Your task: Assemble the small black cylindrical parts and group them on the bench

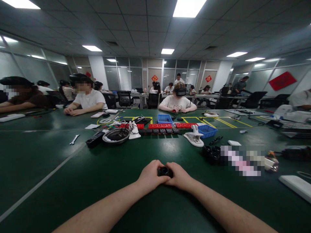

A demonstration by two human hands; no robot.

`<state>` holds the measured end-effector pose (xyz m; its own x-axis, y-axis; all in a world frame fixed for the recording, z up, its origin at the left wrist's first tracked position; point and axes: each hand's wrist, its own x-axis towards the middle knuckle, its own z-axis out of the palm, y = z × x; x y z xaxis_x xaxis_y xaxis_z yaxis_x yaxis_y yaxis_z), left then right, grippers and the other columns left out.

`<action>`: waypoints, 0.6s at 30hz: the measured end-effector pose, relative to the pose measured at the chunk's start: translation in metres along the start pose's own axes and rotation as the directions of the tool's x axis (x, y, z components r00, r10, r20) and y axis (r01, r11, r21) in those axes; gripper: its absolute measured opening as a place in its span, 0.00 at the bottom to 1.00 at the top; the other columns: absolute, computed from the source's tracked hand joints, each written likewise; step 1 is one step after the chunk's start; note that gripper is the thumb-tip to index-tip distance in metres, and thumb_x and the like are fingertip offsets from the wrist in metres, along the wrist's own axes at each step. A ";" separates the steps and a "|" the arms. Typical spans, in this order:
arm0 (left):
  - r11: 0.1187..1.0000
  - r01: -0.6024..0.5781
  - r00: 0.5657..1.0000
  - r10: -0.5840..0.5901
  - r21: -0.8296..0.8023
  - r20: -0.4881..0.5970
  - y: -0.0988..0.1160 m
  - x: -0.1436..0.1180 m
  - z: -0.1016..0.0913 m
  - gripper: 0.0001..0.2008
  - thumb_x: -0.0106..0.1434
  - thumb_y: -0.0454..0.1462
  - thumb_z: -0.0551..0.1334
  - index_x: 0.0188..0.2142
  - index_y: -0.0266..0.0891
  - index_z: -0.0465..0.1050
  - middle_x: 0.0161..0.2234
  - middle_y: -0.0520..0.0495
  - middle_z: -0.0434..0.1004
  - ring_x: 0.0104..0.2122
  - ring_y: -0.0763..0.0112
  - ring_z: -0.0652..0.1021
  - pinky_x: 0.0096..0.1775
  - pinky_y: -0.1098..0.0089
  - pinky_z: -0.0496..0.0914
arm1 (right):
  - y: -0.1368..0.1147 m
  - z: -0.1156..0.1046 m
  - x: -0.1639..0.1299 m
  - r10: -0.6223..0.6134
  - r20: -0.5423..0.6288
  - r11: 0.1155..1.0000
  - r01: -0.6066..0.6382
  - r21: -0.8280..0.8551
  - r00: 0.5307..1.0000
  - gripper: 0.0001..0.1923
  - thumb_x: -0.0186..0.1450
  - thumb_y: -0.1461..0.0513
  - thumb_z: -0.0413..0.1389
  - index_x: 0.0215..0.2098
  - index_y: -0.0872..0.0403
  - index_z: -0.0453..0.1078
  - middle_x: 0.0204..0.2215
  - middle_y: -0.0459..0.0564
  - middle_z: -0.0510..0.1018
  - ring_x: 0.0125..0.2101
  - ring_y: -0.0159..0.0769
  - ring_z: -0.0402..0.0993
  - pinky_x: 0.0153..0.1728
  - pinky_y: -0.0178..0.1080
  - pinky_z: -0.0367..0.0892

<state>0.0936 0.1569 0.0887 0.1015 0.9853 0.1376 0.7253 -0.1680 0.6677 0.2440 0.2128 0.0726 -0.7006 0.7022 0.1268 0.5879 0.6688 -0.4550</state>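
Observation:
A small black round part (166, 171) with a hole in its top is held low over the green table (102, 171). My left hand (152, 174) curls round its left side, thumb across the front. From the other side my right hand (179, 176) grips the same part, and the two thumbs nearly meet. Its lower portion is hidden by the fingers, so its exact kind cannot be told. Further right, several black round pieces (212, 154) sit together on the table.
Ahead stand a steel bowl (116, 137), red strips (163, 126), black sockets (162, 131), a white clip base (194, 137) and blue bins (207, 130) (165, 118). A wrench (74, 139) lies left; a white box (296, 187) lies right. People sit across the table.

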 end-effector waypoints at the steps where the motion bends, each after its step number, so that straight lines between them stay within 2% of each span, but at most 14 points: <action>1: 1.000 0.005 1.000 -0.005 0.009 -0.021 0.001 -0.001 0.001 0.16 0.45 0.44 0.63 0.31 0.38 0.64 0.31 0.52 0.64 0.30 0.71 0.66 0.30 0.73 0.59 | -0.002 0.002 0.000 0.000 -0.025 0.999 -0.001 -0.053 1.000 0.15 0.46 0.57 0.59 0.28 0.56 0.63 0.26 0.45 0.67 0.28 0.33 0.62 0.26 0.32 0.54; 4: 1.000 -0.010 1.000 0.011 0.011 -0.022 0.002 -0.002 0.000 0.15 0.46 0.44 0.62 0.31 0.38 0.64 0.31 0.51 0.64 0.31 0.70 0.67 0.31 0.72 0.59 | -0.006 0.004 -0.002 -0.023 -0.065 0.987 0.013 -0.157 0.998 0.17 0.48 0.54 0.57 0.30 0.56 0.64 0.27 0.48 0.68 0.30 0.36 0.62 0.29 0.35 0.55; 8: 0.997 -0.073 0.996 0.074 -0.017 0.051 0.000 -0.001 -0.006 0.16 0.46 0.45 0.62 0.32 0.39 0.65 0.31 0.52 0.64 0.29 0.72 0.66 0.29 0.73 0.59 | -0.003 -0.003 -0.005 -0.095 -0.024 0.990 0.092 -0.111 0.995 0.25 0.46 0.47 0.56 0.34 0.56 0.64 0.30 0.49 0.67 0.31 0.37 0.62 0.31 0.36 0.56; 13: 0.992 -0.095 0.986 0.106 -0.088 0.132 -0.007 0.004 -0.008 0.17 0.47 0.45 0.61 0.34 0.39 0.65 0.31 0.53 0.63 0.23 0.77 0.64 0.25 0.76 0.59 | 0.008 -0.017 -0.005 -0.213 0.124 0.976 0.206 0.066 0.969 0.17 0.51 0.53 0.57 0.33 0.55 0.66 0.31 0.47 0.66 0.34 0.35 0.61 0.34 0.35 0.57; 18: 0.987 -0.104 0.982 0.122 -0.123 0.146 -0.012 0.006 -0.006 0.18 0.47 0.45 0.61 0.35 0.38 0.65 0.30 0.53 0.61 0.21 0.80 0.62 0.23 0.77 0.58 | 0.016 -0.018 -0.001 -0.235 0.156 0.967 0.214 0.137 0.959 0.12 0.52 0.58 0.57 0.32 0.56 0.67 0.30 0.46 0.66 0.34 0.34 0.61 0.35 0.35 0.57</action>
<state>0.0816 0.1644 0.0863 0.2872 0.9516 0.1094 0.6219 -0.2721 0.7343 0.2617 0.2269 0.0809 -0.8733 0.4786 0.0910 0.3630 0.7639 -0.5335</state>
